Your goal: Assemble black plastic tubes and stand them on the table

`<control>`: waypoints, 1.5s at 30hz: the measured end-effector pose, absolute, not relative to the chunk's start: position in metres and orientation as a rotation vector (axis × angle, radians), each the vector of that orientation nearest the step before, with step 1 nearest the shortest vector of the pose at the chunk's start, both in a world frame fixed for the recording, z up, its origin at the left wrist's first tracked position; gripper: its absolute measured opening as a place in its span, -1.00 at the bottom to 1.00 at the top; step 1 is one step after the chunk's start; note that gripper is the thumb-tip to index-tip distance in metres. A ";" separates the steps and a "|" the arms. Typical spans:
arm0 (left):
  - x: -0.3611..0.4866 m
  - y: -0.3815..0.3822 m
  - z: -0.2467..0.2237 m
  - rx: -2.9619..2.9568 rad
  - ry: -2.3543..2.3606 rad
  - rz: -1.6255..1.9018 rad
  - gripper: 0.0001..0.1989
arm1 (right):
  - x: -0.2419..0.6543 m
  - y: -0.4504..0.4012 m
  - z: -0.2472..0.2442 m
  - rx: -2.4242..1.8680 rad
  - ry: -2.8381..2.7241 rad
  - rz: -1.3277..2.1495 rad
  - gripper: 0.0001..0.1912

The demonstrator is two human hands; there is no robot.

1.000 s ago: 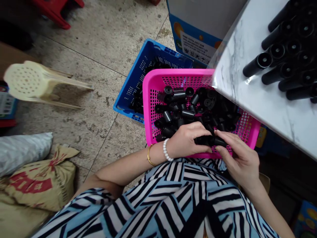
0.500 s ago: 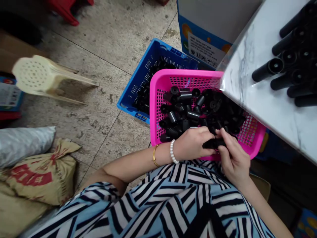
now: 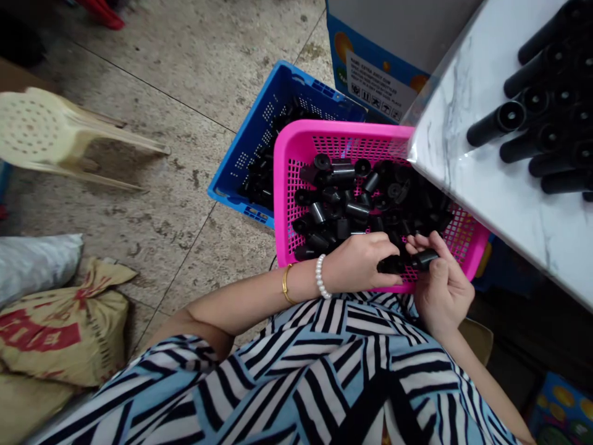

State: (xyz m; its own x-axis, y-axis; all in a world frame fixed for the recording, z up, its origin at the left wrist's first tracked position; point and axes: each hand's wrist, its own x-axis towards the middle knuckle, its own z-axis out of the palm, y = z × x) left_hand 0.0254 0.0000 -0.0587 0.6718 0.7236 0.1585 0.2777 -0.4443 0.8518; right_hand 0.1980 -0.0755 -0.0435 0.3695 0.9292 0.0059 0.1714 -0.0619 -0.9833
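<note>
Over the near edge of a pink basket (image 3: 281, 204), my left hand (image 3: 361, 262), with a pearl bracelet at its wrist, grips a black part (image 3: 390, 264). A short black cylinder (image 3: 424, 259) is held between the thumb and fingers of my right hand (image 3: 445, 285). A small gap separates the two held pieces. Many loose black cylinders (image 3: 343, 173) fill the basket below my hands.
A blue crate (image 3: 245, 133) with black parts lies behind the pink basket. At the right, a marble-patterned table (image 3: 503, 204) bears black tubes (image 3: 495, 123). A printed carton (image 3: 375, 80), cream stool (image 3: 34, 127) and tied sack (image 3: 65, 327) stand around.
The two black pieces, close together between my hands before, are now apart. My right hand has turned and shows its cylinder. The whole view has shifted slightly.
</note>
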 end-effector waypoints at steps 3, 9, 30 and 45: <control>0.024 0.000 -0.059 2.027 0.768 0.670 -0.64 | 0.200 -0.074 -0.044 -1.555 -1.126 0.817 -0.55; 0.025 0.000 -0.057 2.013 0.748 0.633 -0.65 | 0.206 -0.075 -0.038 -1.502 -1.466 0.721 -0.58; -0.004 0.063 0.020 1.786 0.690 0.740 -0.76 | 0.265 -0.050 0.003 -1.730 -1.221 0.144 -0.41; 0.090 0.184 0.007 2.028 1.011 0.954 -0.56 | 0.312 0.022 0.004 -1.657 -1.093 0.072 -0.48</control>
